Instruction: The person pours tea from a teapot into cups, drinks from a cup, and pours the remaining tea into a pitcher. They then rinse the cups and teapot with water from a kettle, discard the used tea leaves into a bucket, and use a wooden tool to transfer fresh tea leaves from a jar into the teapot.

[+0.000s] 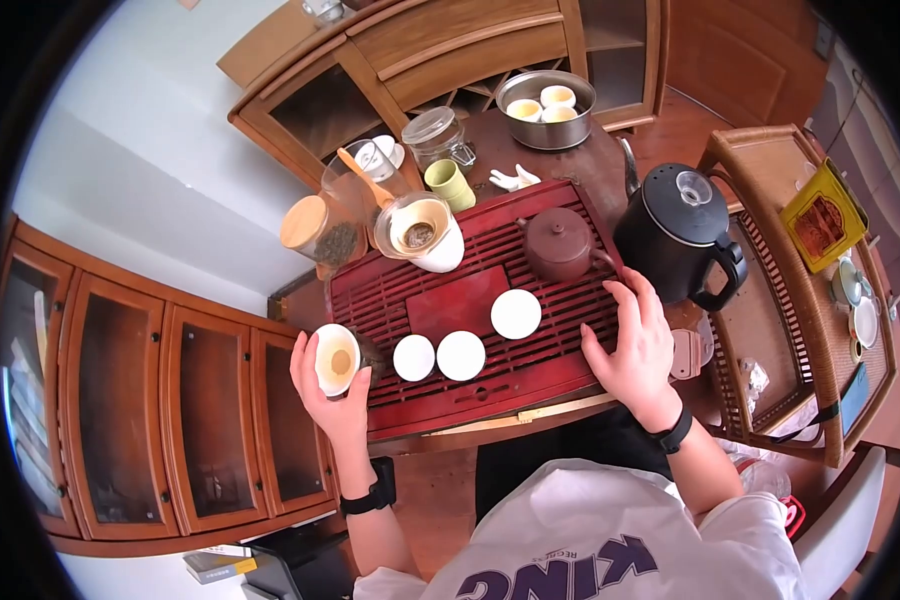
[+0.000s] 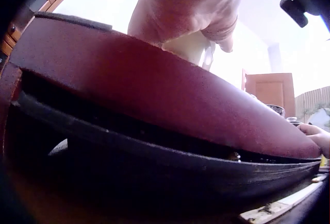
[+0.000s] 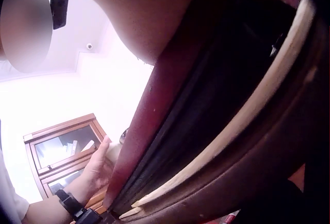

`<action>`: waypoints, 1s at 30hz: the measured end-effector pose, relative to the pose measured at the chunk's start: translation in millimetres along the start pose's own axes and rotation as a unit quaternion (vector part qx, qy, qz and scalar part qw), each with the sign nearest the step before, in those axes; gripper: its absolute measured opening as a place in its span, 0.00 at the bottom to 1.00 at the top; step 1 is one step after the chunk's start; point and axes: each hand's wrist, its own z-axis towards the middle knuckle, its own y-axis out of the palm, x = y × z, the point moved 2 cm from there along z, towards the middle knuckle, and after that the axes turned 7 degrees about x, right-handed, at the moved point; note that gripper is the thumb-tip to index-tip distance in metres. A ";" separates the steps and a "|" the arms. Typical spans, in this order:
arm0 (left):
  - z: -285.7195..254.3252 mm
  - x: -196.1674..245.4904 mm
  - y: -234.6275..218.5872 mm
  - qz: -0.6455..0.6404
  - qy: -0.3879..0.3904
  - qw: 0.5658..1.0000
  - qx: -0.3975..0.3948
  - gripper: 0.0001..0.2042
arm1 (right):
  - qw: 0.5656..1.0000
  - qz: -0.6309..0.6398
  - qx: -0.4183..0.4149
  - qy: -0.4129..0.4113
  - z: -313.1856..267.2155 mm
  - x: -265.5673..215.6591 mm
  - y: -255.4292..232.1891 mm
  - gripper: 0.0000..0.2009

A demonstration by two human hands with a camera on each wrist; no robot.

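At the left edge of the red slatted tea tray [image 1: 560, 375], my left hand [image 1: 332, 408] grips a white cup [image 1: 324, 341] between thumb and fingers; a brownish round patch shows inside it. My right hand [image 1: 638, 350] rests on the tray's right edge, fingers spread, beside the brown teapot [image 1: 558, 246]. Three white round cups [image 1: 414, 357] stand on the tray between the hands. In the left wrist view, the left hand [image 2: 188, 7] and part of the cup [image 2: 186, 48] show above the tray side [image 2: 154, 85]. The right wrist view shows the left hand [image 3: 95, 171] at the cup.
A lined white strainer cup [image 1: 440, 248] stands at the tray's back left, near glass jars [image 1: 336, 243] and a green cup [image 1: 450, 186]. Behind are a white figure [image 1: 515, 179] and a metal bowl [image 1: 547, 136] of cups. A black kettle [image 1: 675, 215] stands right, beside a wicker shelf [image 1: 820, 375].
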 end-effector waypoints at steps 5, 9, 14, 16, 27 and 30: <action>-1.7 1.0 3.5 0.013 -0.087 0.996 0.023 0.35 | 1.000 0.005 0.000 -0.001 0.7 -0.1 -0.5 0.28; -2.1 -2.7 3.8 0.041 -0.039 0.998 0.022 0.35 | 1.000 0.009 0.001 0.004 0.5 -0.7 -0.4 0.27; -5.2 -4.0 3.6 0.072 0.034 0.997 0.006 0.37 | 1.000 0.014 0.006 0.003 -0.2 1.1 0.2 0.26; -3.5 0.4 5.0 0.068 0.028 0.997 0.010 0.36 | 1.000 0.013 0.005 0.001 0.0 1.5 -0.1 0.26; -2.1 2.1 9.8 -0.017 -0.110 0.992 0.055 0.34 | 1.000 0.006 0.004 -0.009 0.0 0.8 1.3 0.26; -1.9 -1.2 9.4 0.025 -0.074 0.996 0.041 0.35 | 1.000 -0.004 -0.001 -0.007 -0.9 1.4 1.5 0.25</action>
